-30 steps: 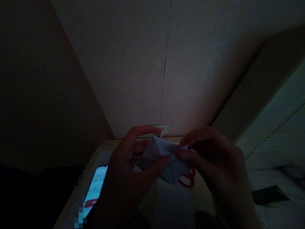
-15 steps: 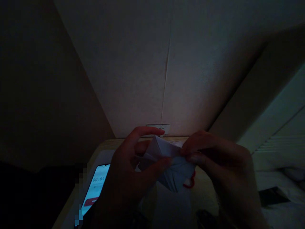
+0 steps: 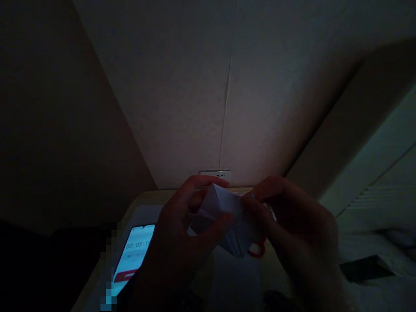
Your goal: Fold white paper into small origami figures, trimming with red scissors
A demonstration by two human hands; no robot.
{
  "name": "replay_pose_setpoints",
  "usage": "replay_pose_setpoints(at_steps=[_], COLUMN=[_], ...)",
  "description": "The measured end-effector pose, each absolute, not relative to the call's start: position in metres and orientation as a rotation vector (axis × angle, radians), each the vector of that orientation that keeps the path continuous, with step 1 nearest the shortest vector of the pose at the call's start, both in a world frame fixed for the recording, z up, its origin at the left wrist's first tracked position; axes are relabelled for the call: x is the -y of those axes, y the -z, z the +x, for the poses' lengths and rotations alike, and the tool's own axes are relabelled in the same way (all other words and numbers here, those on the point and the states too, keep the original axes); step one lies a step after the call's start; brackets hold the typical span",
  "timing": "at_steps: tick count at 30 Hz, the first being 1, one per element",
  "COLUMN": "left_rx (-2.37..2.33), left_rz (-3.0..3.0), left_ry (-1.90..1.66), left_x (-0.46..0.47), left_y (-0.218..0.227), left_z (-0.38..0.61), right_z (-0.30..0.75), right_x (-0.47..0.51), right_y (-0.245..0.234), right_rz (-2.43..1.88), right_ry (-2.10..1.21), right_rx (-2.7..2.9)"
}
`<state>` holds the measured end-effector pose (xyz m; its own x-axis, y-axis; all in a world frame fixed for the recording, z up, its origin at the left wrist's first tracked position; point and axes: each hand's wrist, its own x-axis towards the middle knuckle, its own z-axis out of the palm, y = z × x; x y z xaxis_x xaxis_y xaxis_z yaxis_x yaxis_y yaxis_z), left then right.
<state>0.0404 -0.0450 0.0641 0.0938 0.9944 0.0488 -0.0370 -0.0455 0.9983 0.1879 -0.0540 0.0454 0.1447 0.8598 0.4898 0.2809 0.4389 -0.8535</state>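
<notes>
Between my hands is a folded piece of white paper (image 3: 224, 201), creased into several layers with a pointed corner at the top. My left hand (image 3: 191, 225) grips its left side, thumb across the front and fingers behind. At the paper's right edge, my right hand (image 3: 286, 221) pinches it between thumb and forefinger. A red loop (image 3: 258, 250), which looks like a scissor handle, shows below the paper; the rest of it is hidden. The scene is dim, so the finer folds are hard to make out.
A lit phone (image 3: 133, 251) showing a timer lies at the left on pale sheets over the wooden tabletop (image 3: 143, 198). Another pale sheet (image 3: 235, 281) lies below my hands. A wall socket (image 3: 214, 174) sits behind the table. Rumpled white fabric (image 3: 383, 290) is at the right.
My right thumb and forefinger have shifted slightly left along the paper's right edge. My left hand keeps nearly the same hold.
</notes>
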Motion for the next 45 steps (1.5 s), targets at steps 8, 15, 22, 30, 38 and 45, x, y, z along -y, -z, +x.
replay_pose_setpoints(at_steps=[8, 15, 22, 30, 38, 45], left_rx=[-1.088, -1.042, -1.093, -1.142, -1.139, -1.088], left_rz=[1.265, 1.155, 1.139, 1.169, 1.239, 1.223], left_ry=[-1.180, -1.194, -1.205, -1.238, -1.197, -1.203], left_x=[0.043, 0.042, 0.043, 0.042, 0.042, 0.042], left_y=[-0.063, -0.061, -0.066, -0.061, -0.062, -0.061], left_z=[0.041, 0.046, 0.049, 0.050, 0.048, 0.046], right_z=[0.189, 0.192, 0.191, 0.198, 0.201, 0.196], right_x=[0.052, 0.051, 0.053, 0.047, 0.046, 0.051], right_y=[-0.044, -0.044, -0.042, -0.043, -0.047, -0.046], right_rz=[-1.003, -1.007, -1.003, -1.016, -1.043, -1.147], right_ry=[-0.498, -0.480, -0.538, -0.733, -0.760, -0.702], right_rx=[1.396, 1.433, 1.432, 1.459, 1.535, 1.483])
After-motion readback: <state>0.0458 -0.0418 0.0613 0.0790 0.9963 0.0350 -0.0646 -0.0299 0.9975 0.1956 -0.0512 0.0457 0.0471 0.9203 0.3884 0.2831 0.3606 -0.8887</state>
